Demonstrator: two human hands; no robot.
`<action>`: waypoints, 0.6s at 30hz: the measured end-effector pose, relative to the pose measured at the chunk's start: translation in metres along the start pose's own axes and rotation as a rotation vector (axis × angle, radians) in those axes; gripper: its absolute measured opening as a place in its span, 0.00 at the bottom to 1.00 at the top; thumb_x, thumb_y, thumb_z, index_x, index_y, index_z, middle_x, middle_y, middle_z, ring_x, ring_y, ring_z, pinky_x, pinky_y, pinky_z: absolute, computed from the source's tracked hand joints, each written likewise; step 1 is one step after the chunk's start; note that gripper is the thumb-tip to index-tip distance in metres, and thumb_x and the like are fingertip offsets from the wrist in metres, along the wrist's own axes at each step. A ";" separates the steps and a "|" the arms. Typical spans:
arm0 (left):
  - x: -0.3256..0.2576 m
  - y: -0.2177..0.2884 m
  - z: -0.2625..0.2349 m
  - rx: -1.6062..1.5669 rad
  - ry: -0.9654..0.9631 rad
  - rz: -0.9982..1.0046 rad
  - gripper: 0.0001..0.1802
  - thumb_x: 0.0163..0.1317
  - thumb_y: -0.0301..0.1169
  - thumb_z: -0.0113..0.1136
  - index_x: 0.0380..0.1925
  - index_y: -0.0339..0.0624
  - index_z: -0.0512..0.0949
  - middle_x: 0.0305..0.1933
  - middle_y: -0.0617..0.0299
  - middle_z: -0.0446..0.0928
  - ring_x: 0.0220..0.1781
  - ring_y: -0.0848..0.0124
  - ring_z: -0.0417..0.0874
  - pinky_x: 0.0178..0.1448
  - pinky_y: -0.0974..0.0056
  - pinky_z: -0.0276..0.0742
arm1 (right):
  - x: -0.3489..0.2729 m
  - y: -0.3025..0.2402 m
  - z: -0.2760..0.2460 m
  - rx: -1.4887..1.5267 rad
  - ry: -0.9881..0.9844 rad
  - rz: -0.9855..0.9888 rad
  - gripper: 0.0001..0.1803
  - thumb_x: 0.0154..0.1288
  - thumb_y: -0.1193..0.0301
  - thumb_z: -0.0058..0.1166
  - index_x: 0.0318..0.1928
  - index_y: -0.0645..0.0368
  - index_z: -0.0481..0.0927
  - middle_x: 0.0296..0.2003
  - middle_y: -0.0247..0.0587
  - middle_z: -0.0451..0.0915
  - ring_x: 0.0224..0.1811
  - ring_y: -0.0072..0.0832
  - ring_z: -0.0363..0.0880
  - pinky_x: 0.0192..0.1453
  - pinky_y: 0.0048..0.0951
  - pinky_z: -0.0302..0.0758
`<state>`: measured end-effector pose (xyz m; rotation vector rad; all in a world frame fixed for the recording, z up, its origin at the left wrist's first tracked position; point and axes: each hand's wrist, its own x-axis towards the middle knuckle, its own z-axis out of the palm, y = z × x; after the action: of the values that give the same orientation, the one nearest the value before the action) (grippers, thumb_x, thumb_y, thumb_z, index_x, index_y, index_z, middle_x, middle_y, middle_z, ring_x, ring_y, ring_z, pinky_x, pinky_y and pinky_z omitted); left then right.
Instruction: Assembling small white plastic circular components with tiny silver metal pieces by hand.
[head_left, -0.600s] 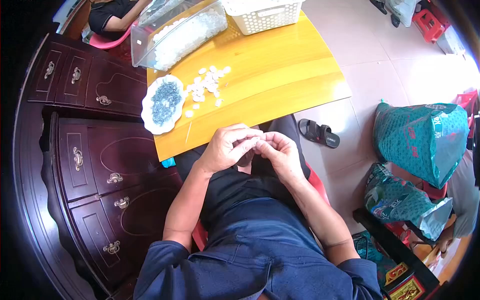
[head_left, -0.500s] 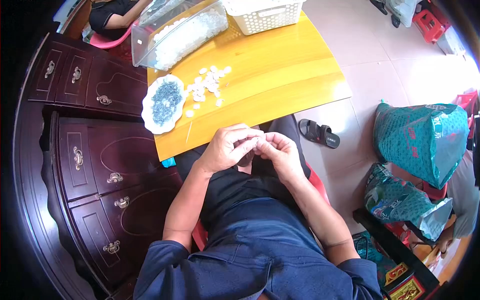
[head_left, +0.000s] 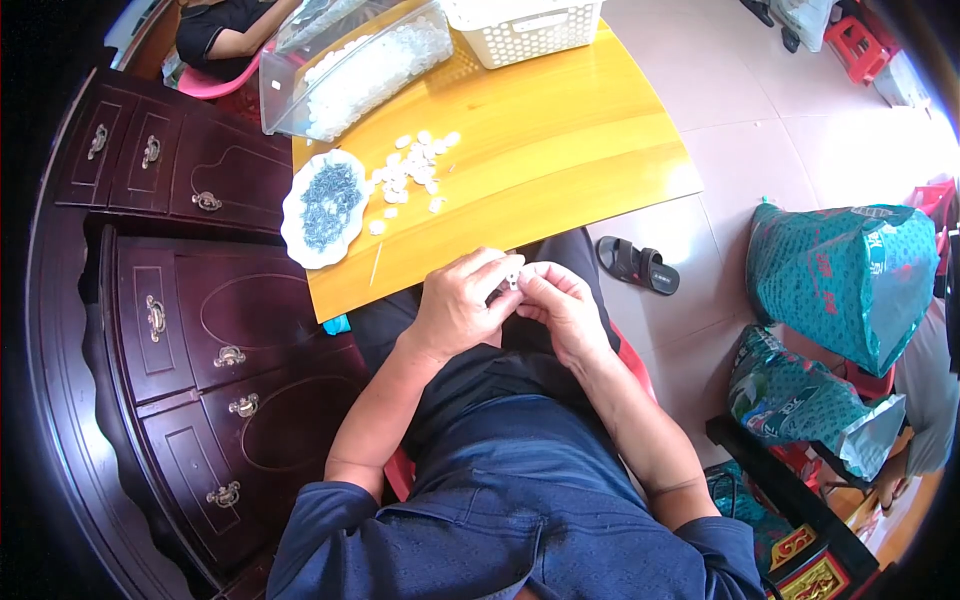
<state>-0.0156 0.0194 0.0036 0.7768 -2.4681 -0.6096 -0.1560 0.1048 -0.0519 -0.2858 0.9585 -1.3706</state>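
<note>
Over my lap, just off the table's near edge, my left hand [head_left: 468,302] pinches a small white plastic piece [head_left: 513,278] between thumb and forefinger. My right hand [head_left: 562,308] meets it from the right, thumb and fingertips pressed together beside the piece; what those fingertips hold is too small to tell. On the yellow wooden table [head_left: 560,130] lies a loose group of small white round pieces [head_left: 395,180]. A scalloped white plate [head_left: 293,225] to their left bears many small dark metal-looking bits [head_left: 330,205]. A thin pale stick [head_left: 377,263] lies close to the near edge.
A clear plastic bin [head_left: 283,105] full of white pieces and a white perforated basket [head_left: 535,40] stand at the back. Dark wooden drawers [head_left: 200,300] flank the left. Teal bags [head_left: 830,280], a black sandal [head_left: 640,266] and other people [head_left: 220,35] are around.
The small white piece now shows between my fingertips, where it was hidden before. My left hand has turned slightly and my fingertips have parted a little.
</note>
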 end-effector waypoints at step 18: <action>-0.001 -0.002 -0.003 -0.152 -0.019 -0.039 0.15 0.51 0.21 0.71 0.42 0.35 0.84 0.38 0.55 0.85 0.33 0.66 0.87 0.39 0.65 0.83 | 0.000 0.006 0.000 0.062 -0.009 0.022 0.09 0.74 0.66 0.55 0.42 0.56 0.85 0.35 0.31 0.85 0.36 0.17 0.82 0.44 0.21 0.77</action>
<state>-0.0120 0.0177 0.0047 0.7634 -2.3958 -0.8115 -0.1518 0.1064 -0.0557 -0.2343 0.9077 -1.3753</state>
